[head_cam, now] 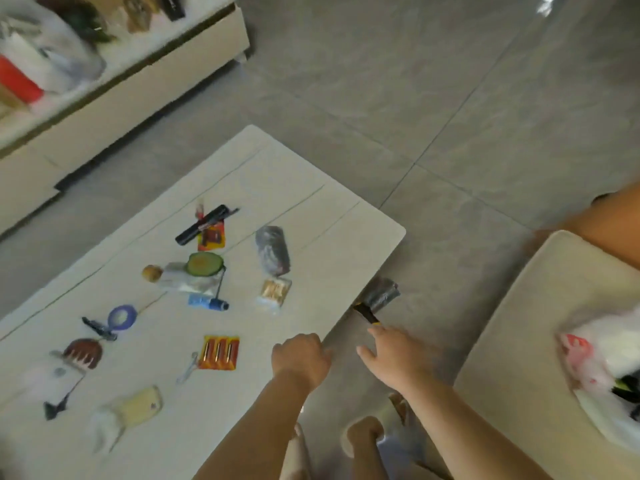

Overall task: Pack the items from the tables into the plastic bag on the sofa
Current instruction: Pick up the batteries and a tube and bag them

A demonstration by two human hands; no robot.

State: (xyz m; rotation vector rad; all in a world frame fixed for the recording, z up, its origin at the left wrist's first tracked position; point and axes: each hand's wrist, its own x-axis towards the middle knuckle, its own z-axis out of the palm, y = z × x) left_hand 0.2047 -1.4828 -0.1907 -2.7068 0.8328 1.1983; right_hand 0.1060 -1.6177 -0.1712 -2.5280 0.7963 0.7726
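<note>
Hammer (pixel 375 301) in the head view hangs past the near right edge of the white low table (pixel 346 216), over the grey floor; its plastic-wrapped head points up and away, its black-and-yellow handle running down toward the right hand (pixel 398 358). That hand's fingers curl round the handle's lower end, though motion blur softens the grip. The left hand (pixel 301 355) hovers at the table edge with fingers loosely curled, holding nothing. On the table lie a battery pack (pixel 220 353), a cucumber slice (pixel 204 264), a blue paint roller (pixel 209 302), a wrapped grey bundle (pixel 273 250) and a purple tape roll (pixel 122 317). To the right, the white plastic bag (pixel 602 362) rests on the beige sofa (pixel 512 341), well apart from the hammer.
</note>
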